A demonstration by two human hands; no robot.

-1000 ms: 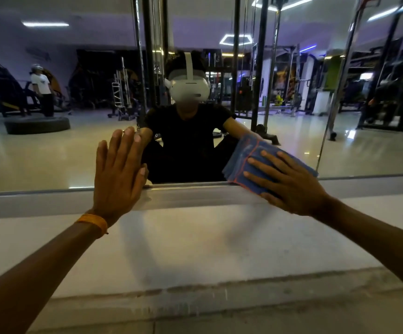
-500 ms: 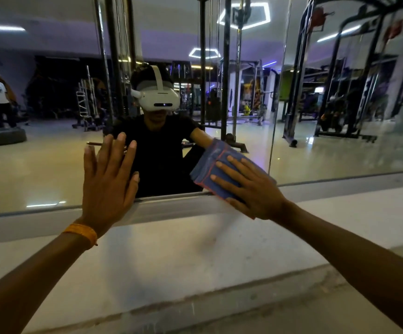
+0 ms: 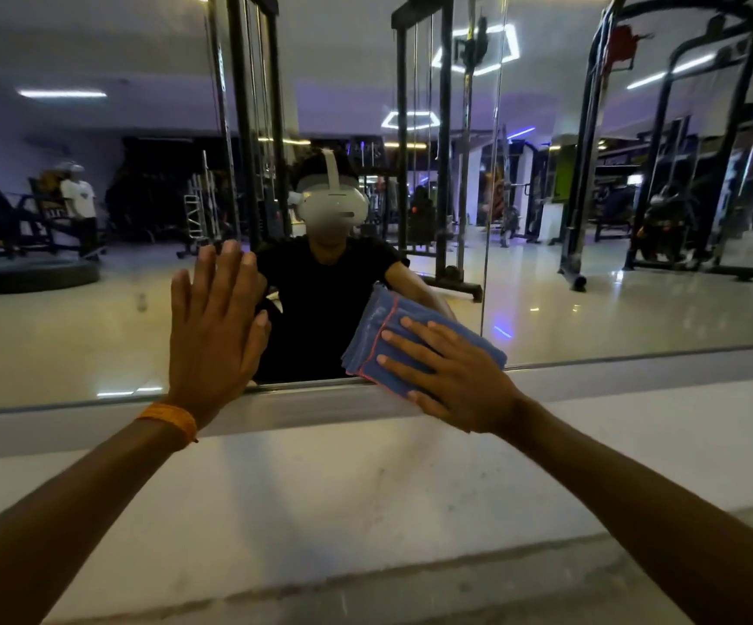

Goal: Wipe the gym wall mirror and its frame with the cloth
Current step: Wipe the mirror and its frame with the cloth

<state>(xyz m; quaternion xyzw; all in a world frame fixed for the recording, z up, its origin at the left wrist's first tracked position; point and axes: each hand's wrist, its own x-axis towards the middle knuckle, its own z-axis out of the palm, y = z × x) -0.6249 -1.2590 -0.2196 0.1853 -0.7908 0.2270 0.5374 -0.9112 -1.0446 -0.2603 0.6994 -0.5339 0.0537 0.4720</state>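
The wall mirror (image 3: 613,309) fills the upper part of the head view, with a grey metal frame strip (image 3: 636,369) along its lower edge. A folded blue cloth (image 3: 377,336) with a red stitched line lies flat against the glass and overlaps the frame. My right hand (image 3: 451,376) presses on the cloth with straight spread fingers. My left hand (image 3: 214,329), an orange band at its wrist, rests flat on the glass to the left, palm against the mirror, fingers straight.
Below the frame runs a pale stone ledge (image 3: 365,489) with a darker step beneath. A vertical seam (image 3: 489,218) between mirror panels stands just right of the cloth. The glass reflects gym machines, a tyre and a standing person at far left.
The cloth and my right hand have slid left and slightly down along the mirror's lower edge. My left hand has stayed flat on the glass.
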